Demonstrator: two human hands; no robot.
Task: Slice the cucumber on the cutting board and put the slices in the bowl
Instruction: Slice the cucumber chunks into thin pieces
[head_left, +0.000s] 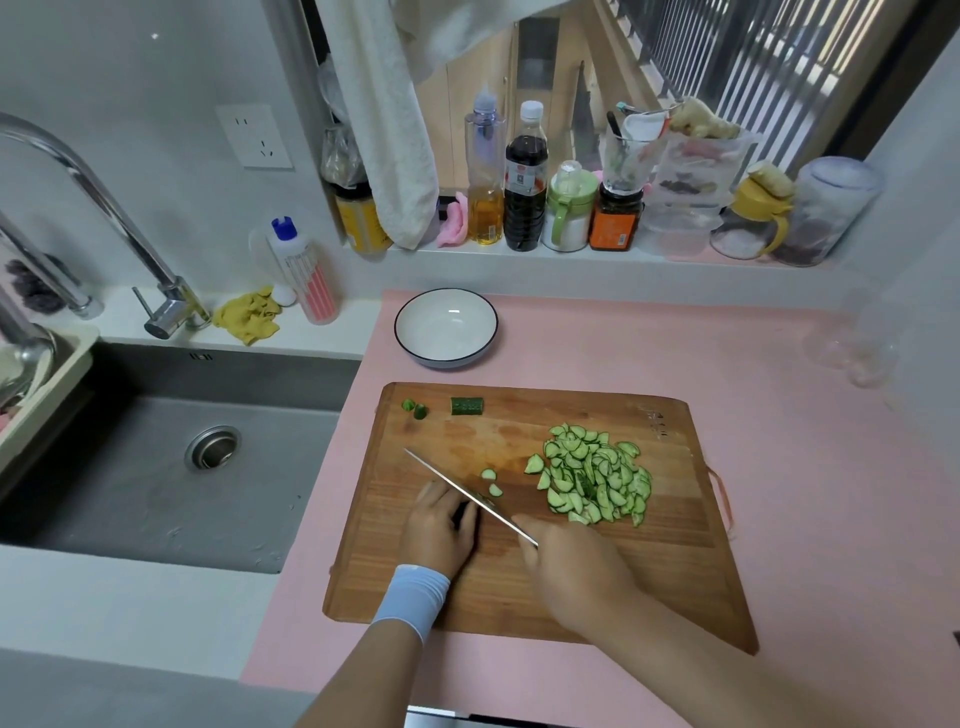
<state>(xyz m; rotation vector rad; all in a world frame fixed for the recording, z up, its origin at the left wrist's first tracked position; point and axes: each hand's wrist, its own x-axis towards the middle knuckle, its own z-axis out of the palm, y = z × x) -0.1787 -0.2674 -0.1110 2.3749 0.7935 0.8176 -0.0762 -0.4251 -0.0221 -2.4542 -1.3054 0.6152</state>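
Observation:
On the wooden cutting board (649, 561) lies a heap of half-moon cucumber slices (597, 475) at the right. Two loose slices (491, 480) sit beside the knife blade (462, 491). My right hand (571, 566) grips the knife handle, with the blade slanting up and to the left. My left hand (439, 525) holds down a dark piece of cucumber (460, 514) against the blade, mostly hidden under its fingers. A short cucumber chunk (466, 406) and two end bits (414, 408) lie at the board's far left. The white bowl (410, 338) with a dark rim stands behind the board.
A steel sink (171, 467) and a tap (93, 208) are to the left of the pink mat (779, 364). Bottles and jars (524, 192) line the window sill. A yellow cloth (249, 314) and a dish-soap bottle (304, 270) sit behind the sink.

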